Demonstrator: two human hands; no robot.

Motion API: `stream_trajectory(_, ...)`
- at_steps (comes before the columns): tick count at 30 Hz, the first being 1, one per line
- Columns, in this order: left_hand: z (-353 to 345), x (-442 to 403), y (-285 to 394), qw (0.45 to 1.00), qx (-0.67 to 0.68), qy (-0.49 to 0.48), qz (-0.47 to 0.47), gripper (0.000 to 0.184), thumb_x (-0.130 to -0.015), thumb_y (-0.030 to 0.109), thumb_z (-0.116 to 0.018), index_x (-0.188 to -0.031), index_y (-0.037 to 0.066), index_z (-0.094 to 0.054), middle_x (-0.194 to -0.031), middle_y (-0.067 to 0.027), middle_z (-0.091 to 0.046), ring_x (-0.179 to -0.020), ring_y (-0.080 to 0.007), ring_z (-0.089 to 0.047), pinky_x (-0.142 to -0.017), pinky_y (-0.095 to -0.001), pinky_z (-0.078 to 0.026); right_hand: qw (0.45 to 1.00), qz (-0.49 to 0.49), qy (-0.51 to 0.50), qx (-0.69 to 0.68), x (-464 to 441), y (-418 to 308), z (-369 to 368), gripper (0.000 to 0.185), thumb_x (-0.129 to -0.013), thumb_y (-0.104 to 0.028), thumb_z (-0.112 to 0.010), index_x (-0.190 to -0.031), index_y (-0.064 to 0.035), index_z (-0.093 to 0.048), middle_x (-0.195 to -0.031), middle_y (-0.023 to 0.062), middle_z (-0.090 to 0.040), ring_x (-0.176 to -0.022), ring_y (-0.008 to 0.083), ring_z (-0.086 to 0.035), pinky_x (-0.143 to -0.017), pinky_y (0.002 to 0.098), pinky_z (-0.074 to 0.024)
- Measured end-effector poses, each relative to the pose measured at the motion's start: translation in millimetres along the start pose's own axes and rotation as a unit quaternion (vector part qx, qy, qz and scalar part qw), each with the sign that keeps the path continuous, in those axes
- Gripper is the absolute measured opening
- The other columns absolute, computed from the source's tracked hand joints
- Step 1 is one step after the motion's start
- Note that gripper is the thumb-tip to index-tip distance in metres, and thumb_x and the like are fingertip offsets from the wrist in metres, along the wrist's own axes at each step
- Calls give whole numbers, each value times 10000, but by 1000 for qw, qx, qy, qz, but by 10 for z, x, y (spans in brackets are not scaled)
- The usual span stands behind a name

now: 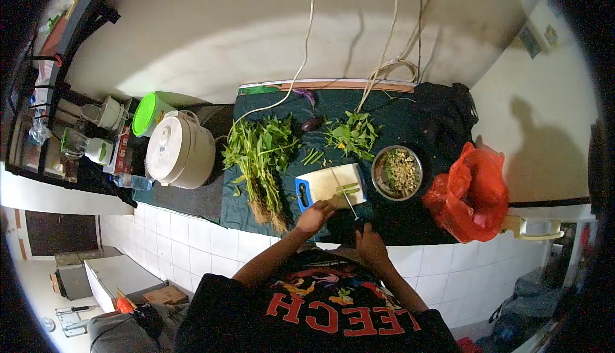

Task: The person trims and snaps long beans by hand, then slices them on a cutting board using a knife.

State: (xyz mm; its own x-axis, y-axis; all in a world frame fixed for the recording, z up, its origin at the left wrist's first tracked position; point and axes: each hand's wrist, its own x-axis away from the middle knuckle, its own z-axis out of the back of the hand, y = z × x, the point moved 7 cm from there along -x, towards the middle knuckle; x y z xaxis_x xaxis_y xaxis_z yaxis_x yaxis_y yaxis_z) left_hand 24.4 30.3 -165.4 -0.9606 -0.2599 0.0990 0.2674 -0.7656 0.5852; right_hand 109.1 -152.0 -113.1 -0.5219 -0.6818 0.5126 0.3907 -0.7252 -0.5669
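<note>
My right hand (pixel 368 240) is closed round the dark handle of a knife (pixel 344 193), whose blade lies across green stem pieces (pixel 348 189) on a white cutting board (pixel 318 184) with a blue edge. At the board's near edge rests my left hand (pixel 315 217), its fingers together by the stems; whether they hold anything is too small to tell. Left of the board lie a few cut stems (pixel 312 157) and a large bunch of leafy greens (pixel 259 154) with roots. To the right stands a metal bowl (pixel 397 172) of chopped food.
Loose leaves (pixel 353 135) and purple eggplants (pixel 312 124) lie behind the board on the dark cloth (pixel 327 103). A red plastic bag (pixel 471 193) stands at the right. A white rice cooker (pixel 180 149) and a green-lidded container (pixel 146 114) are at the left.
</note>
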Motion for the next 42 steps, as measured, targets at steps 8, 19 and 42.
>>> stream_trajectory(8, 251, -507, 213, 994, -24, 104, -17, 317, -871, 251, -640, -1125, 61, -627, -1066, -141, -624, -1018, -345, -580, -860, -435, -489, 997, 31, 57, 50, 295, 320, 131, 533, -981, -332, -458, -1252, 124, -415, -754, 300, -627, -660, 426, -650, -570, 508, -529)
stream_trajectory(19, 250, 107, -72, 995, 9, 73, 65, 307, -829, 277, -698, -1036, 53, -661, -993, -123, -644, -938, -334, -627, -758, -432, -533, 998, 26, -6, 58, 111, 242, -81, 344, -971, -301, -496, -1081, 16, -420, -727, 284, -627, -679, 472, -634, -608, 559, -511)
stream_trajectory(42, 360, 16, 74, 999, -19, 32, 29, 158, -863, 231, -601, -885, 74, -616, -870, -119, -604, -848, -328, -628, -737, -428, -531, 999, 20, 47, -15, -482, -158, -198, 376, -995, -340, -450, -1086, 25, -471, -804, 290, -634, -743, 492, -623, -631, 557, -495)
